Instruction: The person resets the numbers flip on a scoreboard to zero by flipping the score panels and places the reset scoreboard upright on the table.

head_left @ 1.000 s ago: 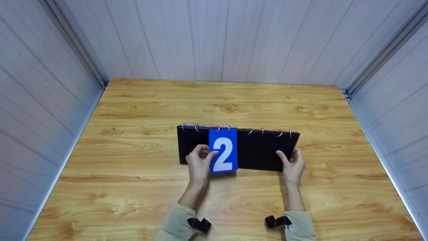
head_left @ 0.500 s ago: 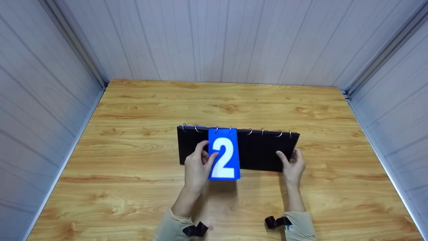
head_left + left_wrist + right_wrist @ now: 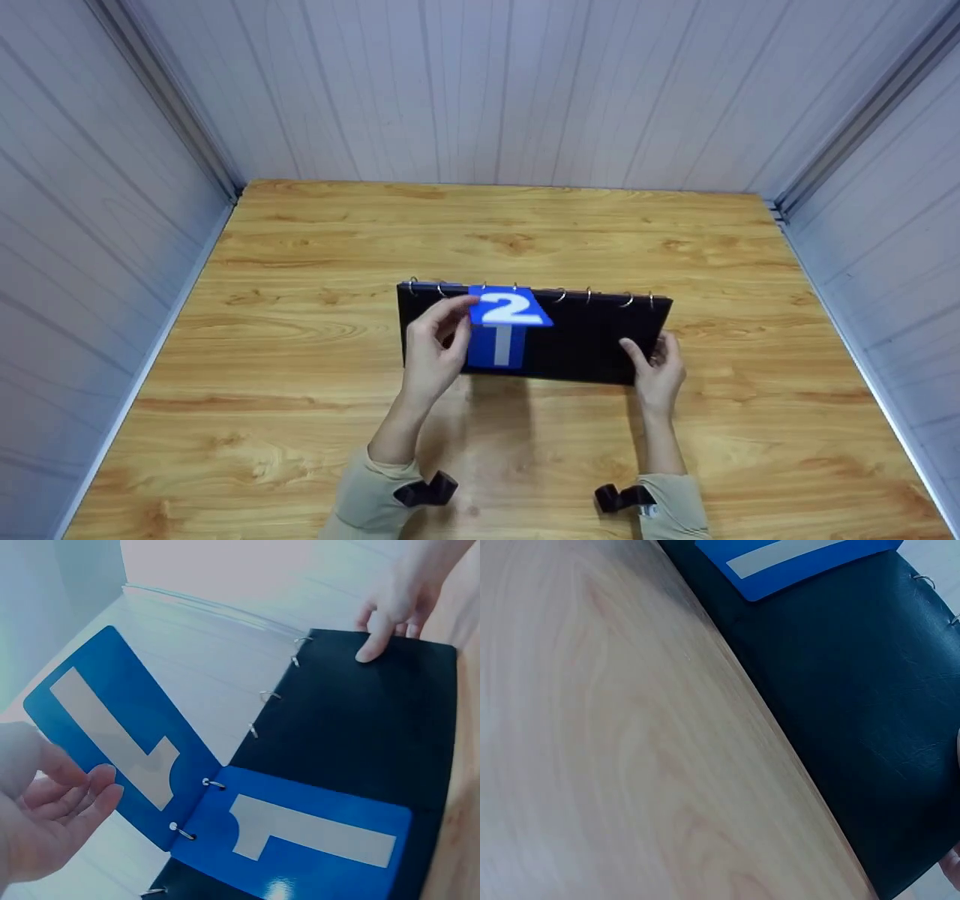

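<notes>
A black flip scoreboard (image 3: 581,341) with metal rings along its top stands leaning on the table. My left hand (image 3: 433,352) pinches the left edge of a blue number card (image 3: 508,309) marked 2, which sticks outward from its rings. Beneath it another blue card (image 3: 510,346) with a white 1 lies against the board. In the left wrist view the underside of the lifted card (image 3: 124,701) shows a 1, and my curled fingertips overlap its edge. My right hand (image 3: 660,379) grips the board's right end, thumb in front and fingers partly hidden behind.
The wood-grain table (image 3: 300,322) extends around the board on every side. Pale panelled walls (image 3: 480,90) enclose it at the back, left and right. A black wrist strap (image 3: 426,491) sits over each beige sleeve.
The card marked 2 has swung up from hanging nearly flat, uncovering the 1 beneath. My left hand has shifted slightly left and its index finger has risen with the card. The right hand stays put.
</notes>
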